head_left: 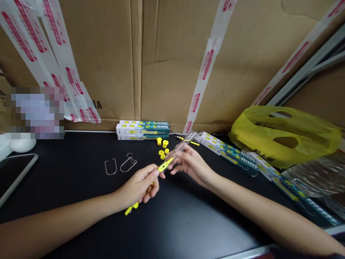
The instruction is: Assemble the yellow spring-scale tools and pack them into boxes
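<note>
Above the middle of the black table, my left hand [145, 181] pinches the near end of a yellow strip [166, 164], which lies inside or along a clear plastic tube [185, 142]. My right hand [192, 162] has its fingers around the tube, which tilts up and away to the right. Under my left hand a small yellow part [131, 208] sticks out; whether that hand holds it, I cannot tell. Beyond the tube are several yellow plugs [163, 153]. To the left lie a bent wire loop [110, 167] and wire hooks [128, 163].
Spring scale boxes [142, 130] are stacked against the cardboard wall [172, 64]. More boxes [229, 153] lie at the right, beside a yellow plastic bag [285, 133] and a clear bottle [318, 176]. A dark-screened device [16, 172] sits at the left edge.
</note>
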A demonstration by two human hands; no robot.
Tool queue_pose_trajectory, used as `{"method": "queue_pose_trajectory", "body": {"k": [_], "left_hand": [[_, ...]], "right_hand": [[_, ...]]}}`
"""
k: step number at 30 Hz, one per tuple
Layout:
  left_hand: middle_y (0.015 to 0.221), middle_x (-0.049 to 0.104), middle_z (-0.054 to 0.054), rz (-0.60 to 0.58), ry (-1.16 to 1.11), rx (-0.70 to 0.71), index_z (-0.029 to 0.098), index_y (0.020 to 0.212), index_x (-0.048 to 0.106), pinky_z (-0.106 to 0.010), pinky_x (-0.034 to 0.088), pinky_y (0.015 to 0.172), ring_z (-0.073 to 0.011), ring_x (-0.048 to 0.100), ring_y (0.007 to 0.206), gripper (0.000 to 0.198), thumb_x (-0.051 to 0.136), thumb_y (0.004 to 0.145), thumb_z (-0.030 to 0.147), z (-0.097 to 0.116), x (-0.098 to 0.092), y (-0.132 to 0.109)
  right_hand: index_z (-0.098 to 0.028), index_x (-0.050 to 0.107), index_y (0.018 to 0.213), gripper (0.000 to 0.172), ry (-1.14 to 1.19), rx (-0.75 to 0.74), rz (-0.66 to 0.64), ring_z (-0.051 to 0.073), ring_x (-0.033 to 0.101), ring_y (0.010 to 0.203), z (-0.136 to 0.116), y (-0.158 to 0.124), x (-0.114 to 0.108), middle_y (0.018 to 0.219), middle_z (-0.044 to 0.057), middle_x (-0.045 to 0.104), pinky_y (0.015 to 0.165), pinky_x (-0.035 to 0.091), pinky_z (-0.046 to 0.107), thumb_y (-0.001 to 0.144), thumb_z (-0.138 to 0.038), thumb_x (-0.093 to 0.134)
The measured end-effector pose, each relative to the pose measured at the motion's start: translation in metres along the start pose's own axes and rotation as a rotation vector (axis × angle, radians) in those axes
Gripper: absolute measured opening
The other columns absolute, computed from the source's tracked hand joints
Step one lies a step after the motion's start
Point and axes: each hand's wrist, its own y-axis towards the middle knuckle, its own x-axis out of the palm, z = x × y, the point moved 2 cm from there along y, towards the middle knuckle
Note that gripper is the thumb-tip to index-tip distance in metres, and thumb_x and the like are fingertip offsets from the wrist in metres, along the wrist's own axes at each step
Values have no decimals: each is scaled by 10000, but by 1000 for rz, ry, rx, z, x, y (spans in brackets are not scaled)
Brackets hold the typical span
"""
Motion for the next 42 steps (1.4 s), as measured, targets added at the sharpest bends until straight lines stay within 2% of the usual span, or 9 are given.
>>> {"method": "queue_pose_trajectory", "body": {"k": [3, 6, 11, 17, 20, 25, 32, 36, 42], "left_hand": [[539, 508, 82, 25, 6, 1, 204, 909, 419, -95, 243, 304, -23, 354, 329, 268, 368, 941, 465, 2, 1, -2], [558, 532, 81, 51, -29, 9, 226, 979, 376, -106, 263, 317, -40, 372, 345, 126, 333, 934, 336, 4, 0, -6], [615, 576, 57, 20, -43, 41, 229, 1105, 354, -134, 290, 336, -58, 405, 364, 260, 299, 855, 184, 3, -1, -8], [934, 564, 17, 51, -65, 58, 243, 1087, 366, -142, 289, 335, -18, 414, 402, 344, 340, 769, 116, 2, 1, -9], [1041, 528, 0, 77, -58, 70, 242, 1076, 373, -139, 289, 338, 0, 403, 421, 330, 352, 774, 111, 2, 2, -9], [1075, 481, -3, 109, -61, 101, 260, 1121, 371, -134, 297, 347, 10, 406, 442, 327, 372, 821, 129, 0, 2, -8], [1323, 408, -73, 109, -104, 208, 325, 1261, 308, -153, 381, 406, -12, 538, 543, 516, 449, 814, 109, -3, 2, -8], [1420, 355, -105, 87, -106, 271, 329, 1287, 307, -185, 448, 495, -37, 598, 622, 518, 486, 848, 119, -1, 3, -8], [1415, 372, -101, 93, -85, 302, 320, 1285, 347, -212, 489, 568, -62, 633, 681, 438, 528, 898, 222, 4, 6, -8]], "right_hand": [[-200, 464, 912, 243, -26, -6, -23, 137, 694, 671, 1, -6, 8, 921, 28, 698, 559, 595, 264, 820, -282, 673], [-200, 475, 932, 259, -38, -1, -44, 129, 689, 664, 4, -10, 14, 913, 23, 690, 570, 597, 265, 811, -282, 690], [-170, 563, 975, 234, -88, 65, -141, 123, 683, 709, 12, -14, 19, 921, 41, 676, 628, 598, 264, 829, -316, 674], [-165, 596, 979, 226, -110, 54, -169, 126, 668, 711, 17, -14, 17, 848, 30, 674, 626, 572, 256, 832, -320, 672], [-162, 607, 950, 205, -159, 6, -184, 103, 630, 700, 18, -13, 15, 859, 26, 674, 574, 535, 206, 806, -274, 701], [-154, 603, 956, 206, -242, 24, -244, 91, 617, 703, 17, -13, 17, 980, 62, 694, 567, 517, 193, 805, -256, 699], [-166, 562, 960, 247, -231, 51, -292, 126, 671, 783, 21, -16, 19, 1016, 68, 686, 600, 551, 219, 788, -253, 717], [-167, 547, 982, 254, -232, 35, -313, 130, 686, 769, 24, -16, 19, 1076, 82, 672, 612, 556, 235, 805, -266, 700], [-164, 560, 948, 230, -222, 7, -314, 107, 670, 696, 18, -16, 20, 859, 17, 665, 623, 562, 230, 803, -262, 709]]}}
